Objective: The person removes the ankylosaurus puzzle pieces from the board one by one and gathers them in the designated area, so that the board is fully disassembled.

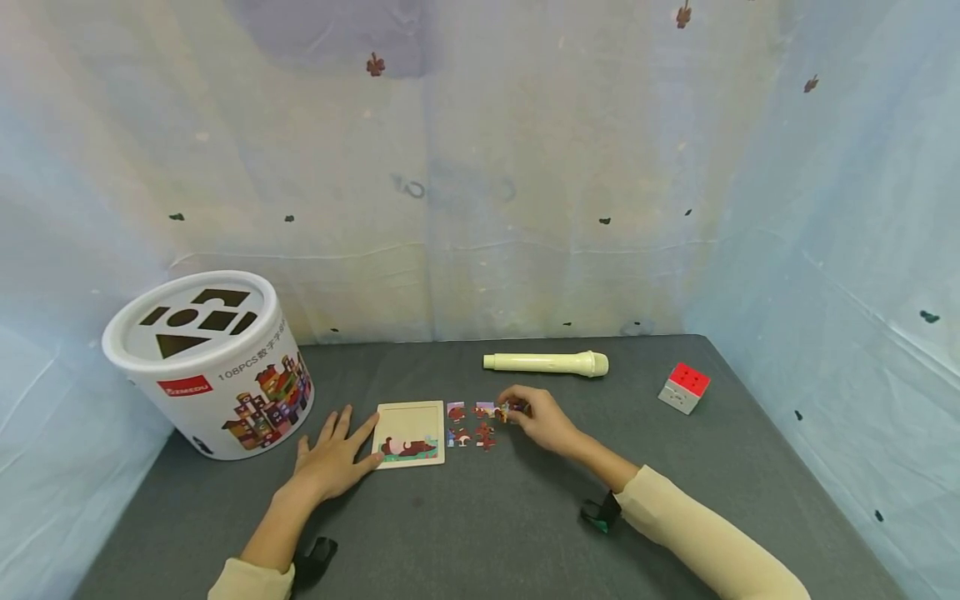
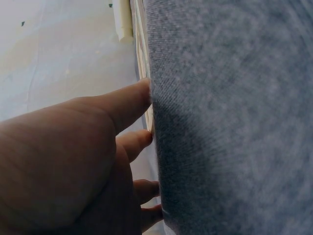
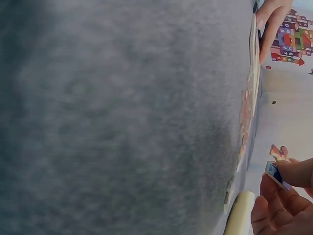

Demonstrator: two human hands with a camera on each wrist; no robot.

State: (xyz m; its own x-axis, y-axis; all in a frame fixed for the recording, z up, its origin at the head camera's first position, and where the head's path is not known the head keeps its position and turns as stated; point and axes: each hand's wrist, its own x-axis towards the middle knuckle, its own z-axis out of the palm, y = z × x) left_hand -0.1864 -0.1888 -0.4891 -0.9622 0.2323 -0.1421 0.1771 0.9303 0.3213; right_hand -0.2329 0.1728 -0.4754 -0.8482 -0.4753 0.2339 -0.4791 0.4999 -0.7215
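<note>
My left hand (image 1: 330, 462) lies with fingers spread on the table, thumb and index fingertip at the left edge of a square wooden puzzle tray (image 1: 405, 421). A strip of picture with a brown and pink animal fills the tray's lower part, while bare wood shows above. Several loose jigsaw pieces (image 1: 485, 436) lie in two rows right of the tray. Just beyond them my right hand (image 1: 546, 427) pinches jigsaw pieces (image 3: 274, 169) between thumb and fingers, raised off the table in the right wrist view; an orange part and a blue part show.
A large white block bucket (image 1: 217, 367) with shaped holes in its lid stands at the left. Behind the pieces lies a pale yellow toy microphone (image 1: 546, 362). A red and white cube (image 1: 684, 388) sits at the right, and a cloth wall (image 1: 480, 283) rises behind the table.
</note>
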